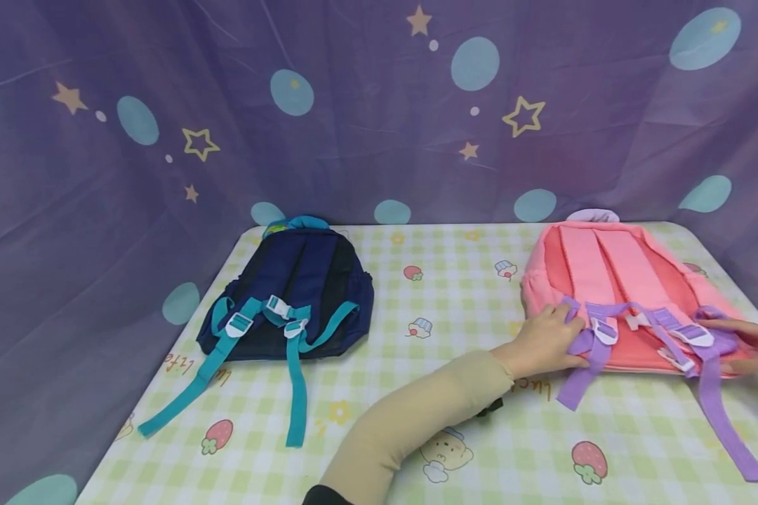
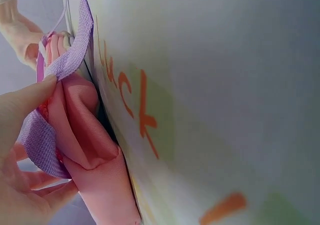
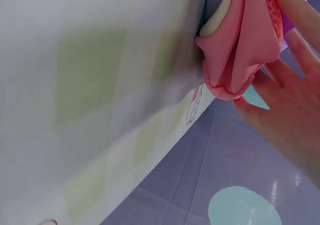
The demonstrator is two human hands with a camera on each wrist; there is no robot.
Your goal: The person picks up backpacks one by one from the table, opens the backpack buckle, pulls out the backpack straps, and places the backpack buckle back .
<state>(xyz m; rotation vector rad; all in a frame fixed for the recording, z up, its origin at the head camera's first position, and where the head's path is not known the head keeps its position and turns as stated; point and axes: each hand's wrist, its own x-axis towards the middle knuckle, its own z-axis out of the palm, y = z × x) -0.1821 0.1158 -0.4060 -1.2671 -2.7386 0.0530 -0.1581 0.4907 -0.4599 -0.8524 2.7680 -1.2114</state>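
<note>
A pink backpack [image 1: 660, 280] with purple straps lies back panel up on the right of the table. My left hand [image 1: 546, 340] grips its near left side. In the left wrist view, the thumb of that hand presses on a purple strap [image 2: 75, 52], its fingers under the strap and side fabric. At the bag's right side, my right hand [image 1: 754, 347] touches the edge by the purple strap with spread, fairly straight fingers. The right wrist view shows those fingers [image 3: 267, 77] along the pink side pocket [image 3: 235, 65].
A navy backpack [image 1: 284, 280] with teal straps lies on the left, also back panel up. Both bags are on a green-and-white checked tablecloth [image 1: 417, 379] printed with fruit and cupcakes. A purple curtain [image 1: 366, 140] with stars stands behind and at the sides.
</note>
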